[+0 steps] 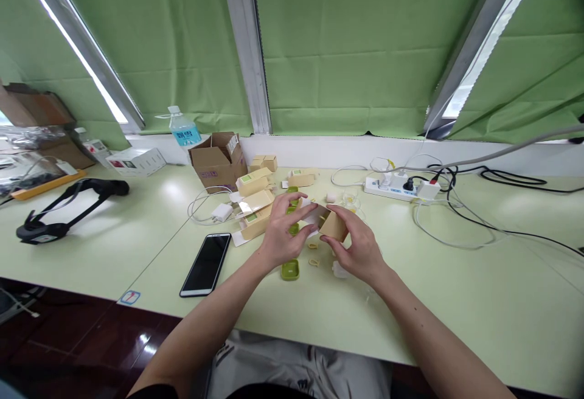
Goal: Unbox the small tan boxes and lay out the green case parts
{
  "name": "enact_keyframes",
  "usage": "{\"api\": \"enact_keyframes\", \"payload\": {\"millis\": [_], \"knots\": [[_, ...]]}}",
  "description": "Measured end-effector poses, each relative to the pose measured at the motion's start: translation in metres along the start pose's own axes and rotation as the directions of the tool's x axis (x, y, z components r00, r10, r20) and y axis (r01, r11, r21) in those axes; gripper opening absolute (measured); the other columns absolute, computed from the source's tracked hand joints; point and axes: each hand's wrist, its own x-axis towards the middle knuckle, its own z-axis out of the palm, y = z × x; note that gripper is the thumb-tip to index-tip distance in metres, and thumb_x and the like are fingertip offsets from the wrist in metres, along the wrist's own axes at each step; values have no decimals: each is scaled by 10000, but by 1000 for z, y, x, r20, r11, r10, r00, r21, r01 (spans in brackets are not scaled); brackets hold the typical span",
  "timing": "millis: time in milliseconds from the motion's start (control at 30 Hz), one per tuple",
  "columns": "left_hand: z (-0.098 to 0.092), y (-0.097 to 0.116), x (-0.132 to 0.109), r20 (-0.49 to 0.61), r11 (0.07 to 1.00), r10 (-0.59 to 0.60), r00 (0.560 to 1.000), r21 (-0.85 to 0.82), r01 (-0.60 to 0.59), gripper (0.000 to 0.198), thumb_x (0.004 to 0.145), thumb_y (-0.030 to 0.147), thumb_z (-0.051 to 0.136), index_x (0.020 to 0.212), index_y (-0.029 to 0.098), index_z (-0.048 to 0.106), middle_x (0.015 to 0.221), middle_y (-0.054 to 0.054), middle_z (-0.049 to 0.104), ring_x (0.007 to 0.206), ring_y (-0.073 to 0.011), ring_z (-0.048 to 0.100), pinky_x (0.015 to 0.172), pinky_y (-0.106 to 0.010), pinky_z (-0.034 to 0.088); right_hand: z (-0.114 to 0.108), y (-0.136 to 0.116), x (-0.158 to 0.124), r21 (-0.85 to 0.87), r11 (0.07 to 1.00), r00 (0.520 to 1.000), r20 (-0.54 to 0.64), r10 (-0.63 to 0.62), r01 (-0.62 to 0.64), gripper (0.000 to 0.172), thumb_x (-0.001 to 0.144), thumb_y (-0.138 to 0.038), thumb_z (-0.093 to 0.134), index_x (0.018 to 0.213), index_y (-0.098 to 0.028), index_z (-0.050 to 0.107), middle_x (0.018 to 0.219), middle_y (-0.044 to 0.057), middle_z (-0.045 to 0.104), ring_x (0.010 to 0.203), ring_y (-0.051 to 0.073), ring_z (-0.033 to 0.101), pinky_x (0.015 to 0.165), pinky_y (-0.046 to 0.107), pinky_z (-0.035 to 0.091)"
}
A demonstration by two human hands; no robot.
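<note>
Person's two bare hands at work above a pale yellow-green counter (465, 301). R hand (362, 247): partly closed, w/ thumb along the lower edge & fingers along the upper edge of a small tan cardboard carton (334, 227), which it holds. Carton is raised over the mid. of the counter, tilted, its open end w/ pale inner side turned toward the L hand (286, 228). L hand: half open, fingers spread & curved, thumb and index tips at that open end; cannot tell whether they pinch a flap.

Below the hands, on the counter: a small olive-green square plastic tray (290, 269), nearest the person, w/ more green pieces (292, 207) in a row behind it, partly hidden by the L hand; a small yellow ring-shaped piece (313, 262) just R of the tray.

L of the hands: pale yellow printed cartons (253, 182), grouped; a white plug-in charger (222, 212) w/ cable; a black-screened smartphone (206, 265), lying flat. Behind these, a brown corrugated box (219, 165), flaps up, near a clear bottle w/ blue label (184, 129).

R rear: a white power strip (372, 187) w/ plugs inserted, black & white cables trailing.
</note>
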Motion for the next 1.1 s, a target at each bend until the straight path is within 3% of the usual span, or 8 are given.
{"api": "enact_keyframes", "payload": {"millis": [167, 333, 567, 700, 833, 933, 1100], "knots": [[0, -2, 0, 43, 999, -40, 998, -30, 41, 393, 918, 248, 770, 1305, 314, 753, 1369, -104, 640, 1301, -300, 585, 1066, -510, 532, 1, 0, -2, -23, 999, 999, 25, -41, 41, 660, 1013, -353, 673, 1605, -271, 393, 1455, 159, 670, 1319, 333, 674, 1053, 542, 616], [0, -4, 0, 40, 997, -63, 997, -30, 65, 238, 883, 192, 795, 1103, 279, 817, 1343, -100, 634, 1302, -301, 587, 1053, -496, 542, 0, -1, -1, -23, 998, 997, 39, -60, 61, 659, 1003, -331, 696, 1591, -272, 406, 1452, 154, 669, 1331, 323, 664, 1075, 540, 610], [1, -5, 0, 108, 998, -50, 993, -19, 52, 187, 930, 154, 723, 900, 289, 849, 1347, -75, 647, 1325, -294, 568, 1142, -536, 502, 1, -6, -1, 19, 998, 994, 80, -68, 67, 656, 1010, -336, 686, 1596, -276, 396, 1467, 150, 657, 1355, 321, 645, 1096, 550, 597], [1, -7, 0, 99, 979, -143, 985, -135, 156, 163, 940, 166, 717, 881, 267, 831, 1369, -85, 632, 1326, -281, 598, 1148, -514, 506, 1, -6, -1, 42, 999, 998, 59, -31, 28, 635, 998, -340, 697, 1570, -274, 429, 1467, 142, 663, 1357, 316, 647, 1106, 532, 589], [1, -14, 3, -22, 912, -217, 976, -360, 195, 67, 964, 261, 732, 912, 226, 757, 1347, -115, 634, 1356, -287, 599, 1180, -516, 476, -2, -5, 2, 87, 993, 996, 31, 79, -81, 599, 975, -363, 715, 1519, -277, 478, 1439, 131, 684, 1308, 320, 678, 1059, 509, 605], [1, -16, 7, -66, 809, -248, 966, -563, 170, 170, 972, 358, 750, 923, 201, 706, 1307, -135, 663, 1342, -299, 628, 1164, -507, 488, -2, -3, 3, 135, 980, 989, 13, 148, -149, 579, 952, -394, 740, 1475, -289, 514, 1397, 121, 704, 1219, 315, 712, 975, 476, 626], [-3, -12, 12, -70, 635, -384, 921, -744, 209, 316, 950, 460, 780, 941, 207, 592, 1225, -125, 743, 1152, -259, 740, 939, -393, 608, -2, 2, 3, 163, 956, 968, -26, 251, -243, 559, 915, -442, 766, 1411, -286, 562, 1317, 113, 731, 1068, 304, 731, 870, 452, 622]]}}
